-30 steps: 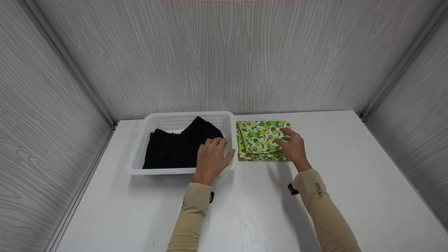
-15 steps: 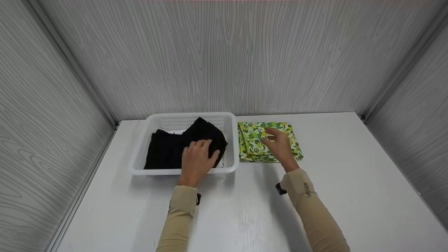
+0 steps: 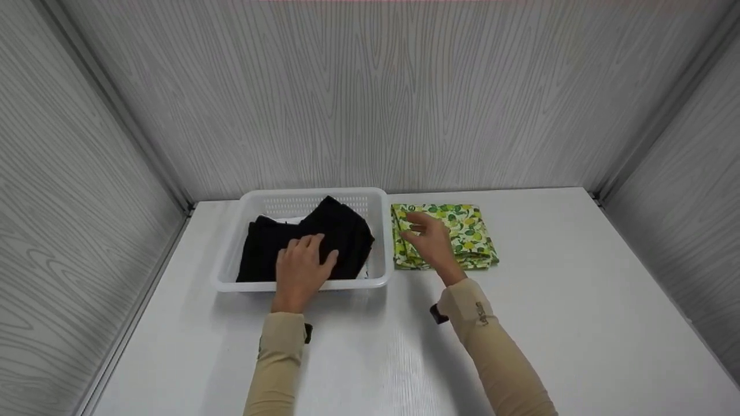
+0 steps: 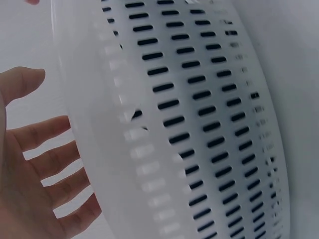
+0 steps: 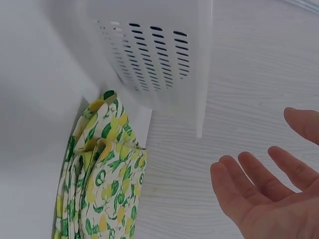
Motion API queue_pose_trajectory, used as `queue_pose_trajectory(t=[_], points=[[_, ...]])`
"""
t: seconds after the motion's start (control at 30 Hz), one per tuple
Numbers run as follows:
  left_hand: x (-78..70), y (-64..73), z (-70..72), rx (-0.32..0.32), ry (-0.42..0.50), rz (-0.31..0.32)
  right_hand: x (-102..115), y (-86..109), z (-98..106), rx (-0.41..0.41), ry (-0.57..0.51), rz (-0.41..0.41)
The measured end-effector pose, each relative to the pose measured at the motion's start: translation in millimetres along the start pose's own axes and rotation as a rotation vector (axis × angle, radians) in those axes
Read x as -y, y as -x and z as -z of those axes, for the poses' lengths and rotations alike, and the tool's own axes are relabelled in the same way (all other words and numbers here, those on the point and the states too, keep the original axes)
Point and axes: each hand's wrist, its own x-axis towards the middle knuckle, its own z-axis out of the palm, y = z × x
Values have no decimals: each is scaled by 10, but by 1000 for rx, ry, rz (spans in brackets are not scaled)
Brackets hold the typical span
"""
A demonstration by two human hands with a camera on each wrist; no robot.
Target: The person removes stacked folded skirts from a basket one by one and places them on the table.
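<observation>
A white perforated plastic basket stands at the back left of the table, with folded black cloth inside. My left hand hovers over the basket's front rim and the black cloth, fingers loosely bent and gripping nothing. In the left wrist view its fingers lie beyond the basket rim. To the right of the basket lies a folded cloth with a green and yellow fruit print. My right hand is in the air above that cloth's left part; the right wrist view shows its fingers apart from everything.
A white table carries everything. Grey wood-grain panels enclose it at the back and both sides. Something white shows behind the black cloth in the basket.
Both hands have moved left: the left from the basket's right end towards its middle, the right from the printed cloth's right edge to its left part. Basket and cloths stay put.
</observation>
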Motion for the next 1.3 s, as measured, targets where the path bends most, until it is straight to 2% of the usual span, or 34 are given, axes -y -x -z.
queue_pose_trajectory(t=[0.13,0.43,0.63,0.87,0.97,1.13,1.3], points=[[92,30,55,1,-20,8,46,24,-99,18,-19,14],[321,110,190,0,-23,69,126,32,-328,60,-27,45],[467,154,237,-10,-22,78,137,38,-456,101,-58,42],[622,202,263,38,1,145,145,42,-596,158,-67,46],[691,216,260,55,5,169,149,50,-656,187,-74,34],[785,229,251,67,15,193,159,61,-756,237,-97,-38],[847,223,237,100,45,242,161,55,-855,277,-72,-95]])
